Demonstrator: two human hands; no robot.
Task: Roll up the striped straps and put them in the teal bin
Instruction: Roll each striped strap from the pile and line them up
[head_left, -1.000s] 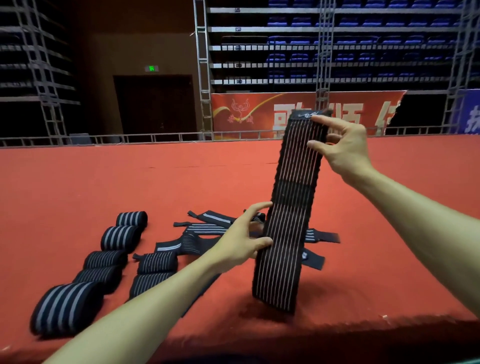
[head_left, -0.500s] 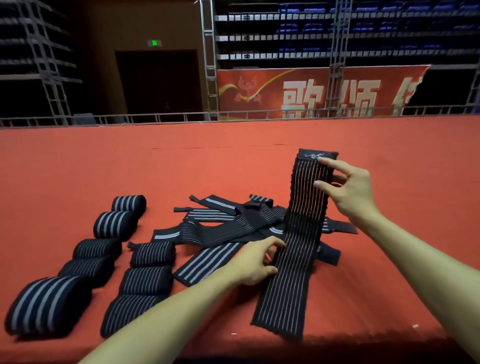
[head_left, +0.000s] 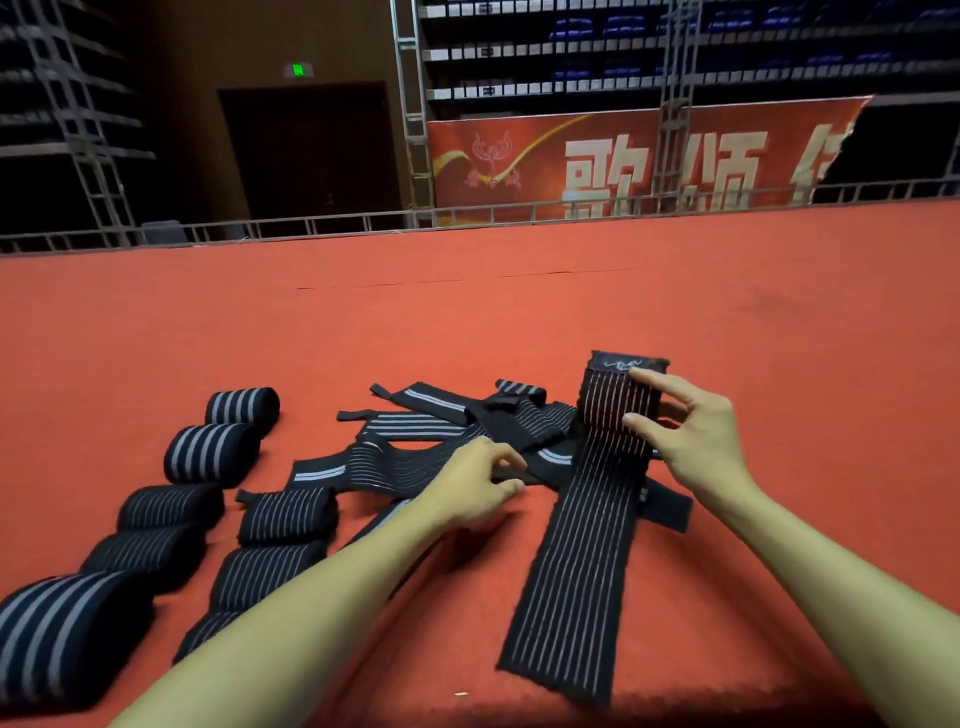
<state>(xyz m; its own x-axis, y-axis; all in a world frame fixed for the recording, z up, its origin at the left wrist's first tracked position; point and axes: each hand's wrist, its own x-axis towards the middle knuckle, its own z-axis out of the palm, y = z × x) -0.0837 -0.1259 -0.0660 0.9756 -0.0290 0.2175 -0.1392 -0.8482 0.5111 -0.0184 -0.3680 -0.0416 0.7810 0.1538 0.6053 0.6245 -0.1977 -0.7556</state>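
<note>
A long black strap with thin white stripes (head_left: 576, 561) lies lengthwise on the red carpet, its far end lifted. My right hand (head_left: 696, 441) pinches that raised end just below the logo patch. My left hand (head_left: 472, 488) is to the strap's left, thumb and fingers pinching a black strap end at the edge of the loose pile (head_left: 415, 452). The pile holds several unrolled striped straps tangled together. No teal bin is in view.
Several rolled straps stand in two rows at the left, from a small one (head_left: 241, 408) at the back to a big one (head_left: 67, 629) at the front. The red carpet (head_left: 519, 312) stretches far ahead to a metal railing (head_left: 311, 228). Its front edge is close below my arms.
My right hand has lowered the long strap from upright until most of it lies on the carpet. My left hand let go of its edge and moved left to the pile.
</note>
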